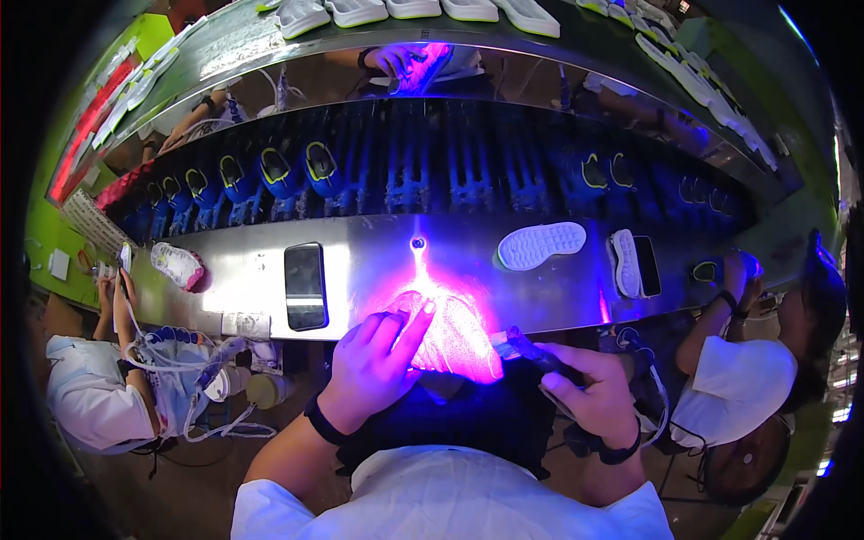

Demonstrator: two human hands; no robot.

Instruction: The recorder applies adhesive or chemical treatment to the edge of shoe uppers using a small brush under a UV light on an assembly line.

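A shoe upper (454,342) with a mesh-like surface lies at the near edge of the metal bench, washed in pink and violet light. My left hand (378,355) holds it from the left, with the fingers laid over its top. In my right hand (585,387) is a brush (531,346) with a dark handle. The bristles point left and meet the right end of the upper, though glare hides the exact contact. Dark bands circle both wrists. Just beyond the upper, a small bright lamp (418,243) shines on the bench.
On the bench (378,247) lie a black phone (306,286), a pale sole (540,246), another sole (625,263) beside a second phone (647,266), and a shoe (178,265). Behind runs a rack with several shoes (321,168). Co-workers sit left (99,382) and right (742,378).
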